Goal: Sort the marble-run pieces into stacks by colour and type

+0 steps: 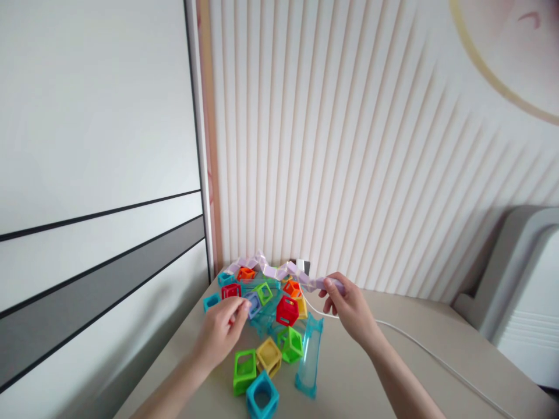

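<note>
My right hand is closed around one end of a lilac snake puzzle. Its linked segments zigzag leftward over the back of a pile of hollow toy blocks. On the left, my left hand has its fingers curled together beside a periwinkle hollow block. The fingertips overlap that block's edge; whether they grip it or something small, I cannot tell. A red block lies between the hands. Nearer me are a green block, a yellow block and a blue block.
A clear teal track piece lies right of the blocks on the beige tabletop. A white cable crosses the table behind my right arm. A white panelled surface stands at left, a ribbed wall behind, a grey-white appliance at right.
</note>
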`<control>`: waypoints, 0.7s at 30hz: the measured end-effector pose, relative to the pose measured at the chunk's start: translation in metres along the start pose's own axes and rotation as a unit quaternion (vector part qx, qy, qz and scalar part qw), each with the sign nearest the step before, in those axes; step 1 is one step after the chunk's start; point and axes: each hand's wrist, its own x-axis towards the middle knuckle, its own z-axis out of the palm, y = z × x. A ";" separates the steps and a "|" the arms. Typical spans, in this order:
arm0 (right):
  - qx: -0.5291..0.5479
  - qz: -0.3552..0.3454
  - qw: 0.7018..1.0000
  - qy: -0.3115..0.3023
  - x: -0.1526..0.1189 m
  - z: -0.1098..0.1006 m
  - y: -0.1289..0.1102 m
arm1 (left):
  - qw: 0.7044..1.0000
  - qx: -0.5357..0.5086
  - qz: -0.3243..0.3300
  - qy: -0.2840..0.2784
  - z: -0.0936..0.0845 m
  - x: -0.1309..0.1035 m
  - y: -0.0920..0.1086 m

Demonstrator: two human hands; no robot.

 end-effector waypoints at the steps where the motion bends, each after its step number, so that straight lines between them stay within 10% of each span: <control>1: 0.005 0.004 1.000 0.007 0.002 0.003 0.007 | 0.998 0.049 0.026 0.043 -0.010 -0.003 -0.014; 9: 0.042 0.057 0.996 0.053 0.014 0.025 0.064 | 0.975 0.180 -0.057 0.118 -0.038 -0.017 -0.095; 21: -0.030 0.135 0.989 0.060 0.024 0.019 0.101 | 0.983 0.133 -0.106 0.071 -0.006 -0.020 -0.108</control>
